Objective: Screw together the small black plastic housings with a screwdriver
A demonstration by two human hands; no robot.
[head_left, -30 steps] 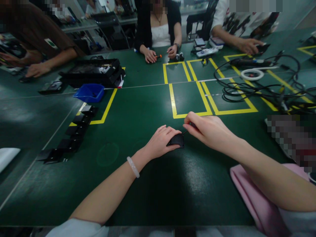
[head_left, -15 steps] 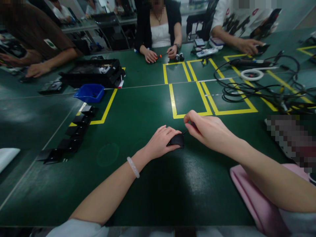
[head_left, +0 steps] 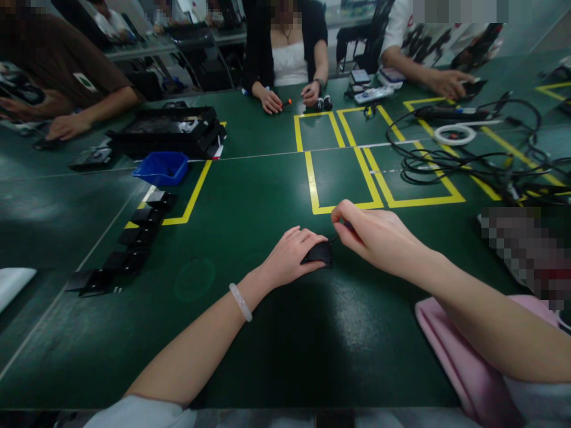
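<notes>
On the green table, my left hand (head_left: 292, 254) grips a small black plastic part (head_left: 319, 253) from its left side, fingers over the top and thumb along the near edge. Just to the right, my right hand (head_left: 368, 229) is closed in a pinch around a thin screwdriver-like tool (head_left: 334, 239). Its dark shaft slants down to the right end of the black part; whether the tip touches is too small to tell. The tool's handle is mostly hidden inside the fingers.
At left, several black parts (head_left: 140, 238) form a diagonal row below a blue bin (head_left: 163, 169) and black trays (head_left: 169, 134). Black cables (head_left: 428, 169) lie at right. A pink cloth (head_left: 450, 339) sits under my right forearm. Co-workers sit across the table.
Almost nothing differs. My right hand and the tool have shifted very slightly; my left hand keeps the black part in the same spot.
</notes>
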